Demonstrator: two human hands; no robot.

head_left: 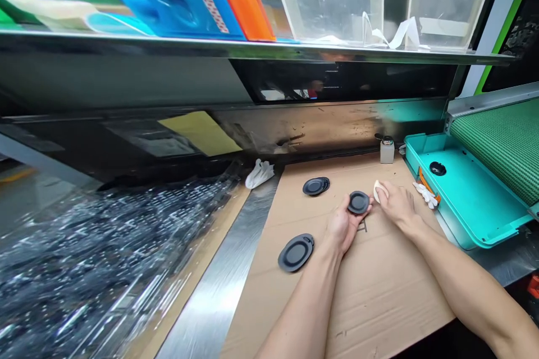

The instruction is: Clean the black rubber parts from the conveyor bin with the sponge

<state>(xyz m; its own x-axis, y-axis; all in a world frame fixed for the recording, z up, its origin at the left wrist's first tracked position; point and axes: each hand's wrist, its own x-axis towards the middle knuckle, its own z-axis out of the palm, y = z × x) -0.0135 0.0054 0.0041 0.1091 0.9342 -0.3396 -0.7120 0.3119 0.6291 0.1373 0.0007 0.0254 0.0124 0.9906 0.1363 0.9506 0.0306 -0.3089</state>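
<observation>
My left hand (342, 231) is closed around the edge of a dark oval plastic part (359, 202), its recessed face turned up. Just to the right, my right hand (394, 205) pinches a white cloth pad (380, 190) close beside that part; whether the pad touches it I cannot tell. Farther back on the cardboard sheet (379, 291) lie dark oval parts (315, 186) that overlap. Another, larger-looking dark oval part (296, 252) rests left of my left forearm.
A small bottle (387, 151) stands at the cardboard's back edge. On the right are a teal tray (475, 202) holding a round black piece (438, 168), and a green conveyor belt (505, 140). Clear plastic-wrapped dark parts (96, 258) fill the left. A shelf (252, 49) crosses above.
</observation>
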